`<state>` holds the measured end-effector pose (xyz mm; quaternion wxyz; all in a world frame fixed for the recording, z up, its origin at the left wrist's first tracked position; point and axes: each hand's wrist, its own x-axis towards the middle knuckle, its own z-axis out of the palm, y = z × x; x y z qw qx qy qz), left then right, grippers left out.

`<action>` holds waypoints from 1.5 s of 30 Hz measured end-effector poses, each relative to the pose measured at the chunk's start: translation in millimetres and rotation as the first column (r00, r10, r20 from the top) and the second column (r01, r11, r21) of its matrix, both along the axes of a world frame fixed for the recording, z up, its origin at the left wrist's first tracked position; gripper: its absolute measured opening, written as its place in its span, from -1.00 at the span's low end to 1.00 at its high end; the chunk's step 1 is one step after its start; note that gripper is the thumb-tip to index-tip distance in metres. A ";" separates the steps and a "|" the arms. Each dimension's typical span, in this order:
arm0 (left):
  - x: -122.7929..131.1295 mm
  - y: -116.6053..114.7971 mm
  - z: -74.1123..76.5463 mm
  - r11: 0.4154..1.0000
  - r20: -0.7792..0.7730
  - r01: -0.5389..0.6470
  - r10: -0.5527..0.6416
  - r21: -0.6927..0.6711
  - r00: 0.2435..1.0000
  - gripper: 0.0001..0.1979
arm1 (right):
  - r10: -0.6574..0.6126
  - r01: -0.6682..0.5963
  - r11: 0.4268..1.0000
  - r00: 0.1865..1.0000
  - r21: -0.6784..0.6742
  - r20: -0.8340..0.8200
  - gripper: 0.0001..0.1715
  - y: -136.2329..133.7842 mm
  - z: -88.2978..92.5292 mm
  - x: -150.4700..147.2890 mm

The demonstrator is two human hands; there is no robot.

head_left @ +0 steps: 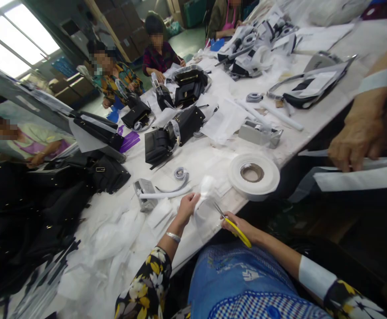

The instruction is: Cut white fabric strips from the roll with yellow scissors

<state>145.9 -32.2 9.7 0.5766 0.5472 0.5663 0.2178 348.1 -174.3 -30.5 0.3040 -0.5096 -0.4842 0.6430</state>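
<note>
My left hand (187,207) is closed on a piece of white wrapping paper (205,189), holding it up at the near edge of the long white table (209,161). My right hand (233,222) grips yellow-handled scissors (236,228), their blades pointing up toward the paper. A silver bracelet sits on my left wrist. A large roll of white tape (253,175) lies on the table just right of the paper.
Black handbags (166,138), tape dispensers (144,194), paper sheets and plastic wrap cover the table. A pile of black bags (56,186) lies at left. Several people sit along the far side. Another person's hand (357,137) holds a white strip at right.
</note>
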 end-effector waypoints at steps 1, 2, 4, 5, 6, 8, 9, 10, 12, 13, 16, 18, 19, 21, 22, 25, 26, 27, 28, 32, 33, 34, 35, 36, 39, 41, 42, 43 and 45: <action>3.7 -0.1 1.7 0.998 -0.019 0.042 -0.041 0.039 0.999 -0.55 | 0.001 -0.001 1.000 1.000 -0.002 0.012 -0.45 1.7 3.2 0.7; 7.2 -0.3 3.5 0.993 -0.034 0.086 -0.083 0.077 0.996 -0.55 | -0.001 0.001 1.000 1.000 -0.005 0.023 -0.44 3.9 6.3 1.8; 13.3 -0.7 7.2 0.977 -0.078 0.160 -0.150 0.138 0.986 -0.56 | -0.009 0.009 1.000 0.999 -0.013 0.040 -0.42 8.7 11.9 4.4; 16.0 -0.9 8.8 0.968 -0.109 0.189 -0.172 0.166 0.979 -0.56 | -0.014 0.015 1.000 0.999 -0.015 0.046 -0.41 10.8 14.2 5.7; 18.4 -1.1 10.2 0.957 -0.139 0.215 -0.190 0.194 0.972 -0.56 | -0.017 0.018 1.000 0.999 -0.018 0.050 -0.39 12.6 16.2 6.9; 22.5 -1.6 11.9 0.935 -0.194 0.268 -0.225 0.232 0.955 -0.57 | -0.027 0.028 0.999 0.999 -0.029 0.045 -0.36 15.1 19.3 8.6; 24.2 -1.9 12.2 0.926 -0.211 0.292 -0.244 0.239 0.947 -0.58 | -0.034 0.035 0.999 0.999 -0.035 0.039 -0.35 16.0 20.4 9.2; 25.6 -2.2 12.1 0.920 -0.219 0.313 -0.264 0.237 0.939 -0.59 | -0.042 0.043 0.998 0.999 -0.040 0.032 -0.34 16.7 21.3 9.8; 27.8 -2.7 11.0 0.912 -0.221 0.346 -0.298 0.222 0.928 -0.60 | -0.062 0.063 0.997 0.998 -0.042 0.026 -0.32 17.9 22.2 10.6; 28.8 -3.0 10.1 0.908 -0.219 0.359 -0.313 0.217 0.924 -0.60 | -0.072 0.073 0.997 0.997 -0.036 0.026 -0.31 18.5 22.3 10.9; 31.7 -3.0 7.6 0.899 -0.215 0.383 -0.339 0.213 0.916 -0.60 | -0.103 0.103 0.994 0.995 -0.023 0.013 -0.30 20.3 21.3 11.6; 33.8 -2.5 6.7 0.897 -0.221 0.390 -0.345 0.208 0.912 -0.60 | -0.117 0.117 0.993 0.993 -0.025 0.003 -0.28 21.2 20.6 12.2; 34.8 -2.1 6.4 0.897 -0.226 0.392 -0.346 0.206 0.911 -0.60 | -0.119 0.119 0.993 0.993 -0.026 0.005 -0.27 21.5 20.7 12.7; 36.9 -1.2 6.3 0.896 -0.231 0.395 -0.348 0.203 0.908 -0.60 | -0.111 0.111 0.993 0.993 -0.025 0.030 -0.26 21.6 22.0 14.1; 37.9 -0.8 6.2 0.896 -0.232 0.396 -0.349 0.202 0.908 -0.60 | -0.104 0.105 0.994 0.993 -0.023 0.047 -0.26 21.4 23.1 15.1; 41.2 0.2 5.9 0.899 -0.224 0.391 -0.347 0.197 0.911 -0.60 | -0.082 0.082 0.997 0.993 0.002 0.083 -0.29 20.6 26.3 18.3; 42.3 0.4 5.8 0.901 -0.222 0.387 -0.344 0.194 0.912 -0.60 | -0.076 0.076 0.997 0.993 0.008 0.086 -0.30 20.3 26.6 19.2; 43.4 0.7 5.8 0.904 -0.221 0.382 -0.339 0.192 0.914 -0.60 | -0.073 0.072 0.997 0.994 0.010 0.087 -0.31 20.0 26.4 20.0; 44.5 1.0 5.9 0.907 -0.221 0.375 -0.333 0.189 0.917 -0.60 | -0.071 0.070 0.997 0.994 0.008 0.087 -0.31 19.8 25.5 20.7; 47.4 3.0 7.9 0.918 -0.224 0.347 -0.303 0.193 0.926 -0.61 | -0.079 0.080 0.997 0.994 -0.011 0.076 -0.29 18.5 19.3 21.9; 47.9 3.5 8.5 0.919 -0.227 0.342 -0.297 0.195 0.927 -0.61 | -0.080 0.081 0.997 0.994 -0.011 0.069 -0.29 18.0 18.1 22.2; 48.3 4.0 9.1 0.921 -0.231 0.337 -0.290 0.197 0.929 -0.60 | -0.081 0.081 0.997 0.995 -0.013 0.062 -0.28 17.5 17.5 22.4; 48.7 4.3 9.4 0.922 -0.235 0.333 -0.285 0.199 0.929 -0.60 | -0.081 0.082 0.997 0.995 -0.016 0.056 -0.28 17.1 17.5 22.6; 49.0 4.3 9.5 0.923 -0.238 0.330 -0.281 0.200 0.930 -0.60 | -0.081 0.082 0.996 0.995 -0.020 0.052 -0.28 16.8 18.2 22.8; 50.1 2.9 8.3 0.921 -0.241 0.335 -0.285 0.201 0.928 -0.60 | -0.097 0.099 0.995 0.994 -0.030 0.055 -0.30 17.2 22.4 23.5; 50.7 1.0 7.2 0.920 -0.229 0.343 -0.298 0.191 0.927 -0.59 | -0.115 0.116 0.993 0.992 -0.016 0.060 -0.32 18.6 23.8 23.5; 50.8 0.1 6.8 0.920 -0.220 0.345 -0.303 0.186 0.927 -0.59 | -0.124 0.125 0.992 0.991 -0.010 0.058 -0.33 19.3 23.1 23.3; 50.9 -0.6 6.6 0.921 -0.211 0.346 -0.308 0.180 0.928 -0.59 | -0.135 0.136 0.991 0.990 -0.008 0.052 -0.33 20.0 21.4 22.8; 50.6 -1.1 6.9 0.923 -0.202 0.345 -0.309 0.173 0.929 -0.58 | -0.161 0.161 0.986 0.987 -0.039 0.020 -0.30 20.5 15.8 21.0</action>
